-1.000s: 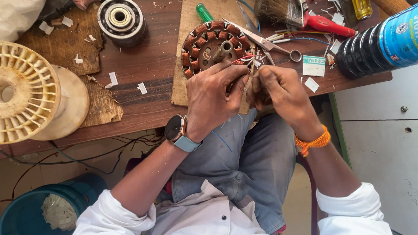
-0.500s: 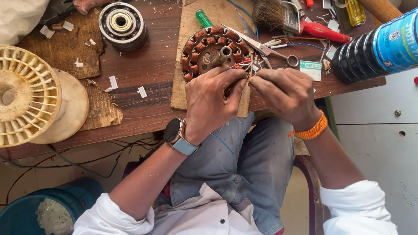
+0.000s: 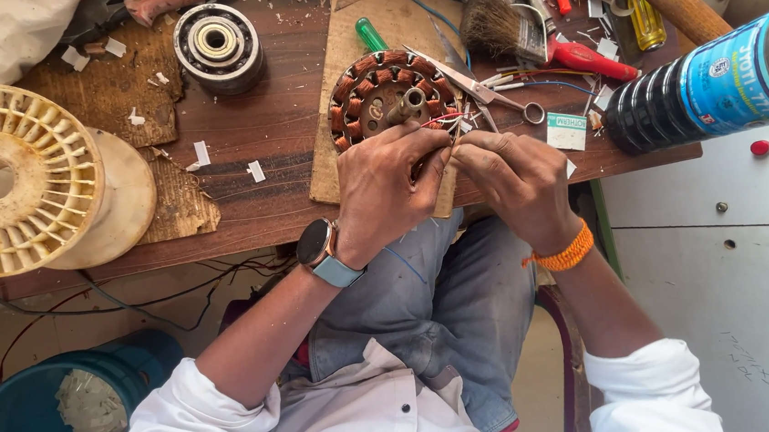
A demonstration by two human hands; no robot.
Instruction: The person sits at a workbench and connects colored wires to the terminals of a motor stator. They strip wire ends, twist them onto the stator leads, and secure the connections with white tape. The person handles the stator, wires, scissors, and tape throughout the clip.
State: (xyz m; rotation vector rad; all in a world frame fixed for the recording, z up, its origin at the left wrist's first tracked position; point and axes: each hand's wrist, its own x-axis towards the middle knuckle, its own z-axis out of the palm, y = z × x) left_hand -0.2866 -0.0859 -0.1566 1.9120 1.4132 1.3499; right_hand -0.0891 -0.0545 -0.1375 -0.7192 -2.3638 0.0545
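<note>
Centrally, the left hand and right hand pinch thin wires. Just above them lies the copper-wound stator.

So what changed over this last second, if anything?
Very little. Both hands, left and right, keep pinching the thin wires at the edge of the copper-wound motor coil; the view only shifted slightly. Scissors, brush and spool stayed put.

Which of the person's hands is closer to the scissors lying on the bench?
The right hand. It sits just below the scissors, fingertips near the handle loops. The left hand is further off, below the copper-wound stator, on the far side from the scissors.
</note>
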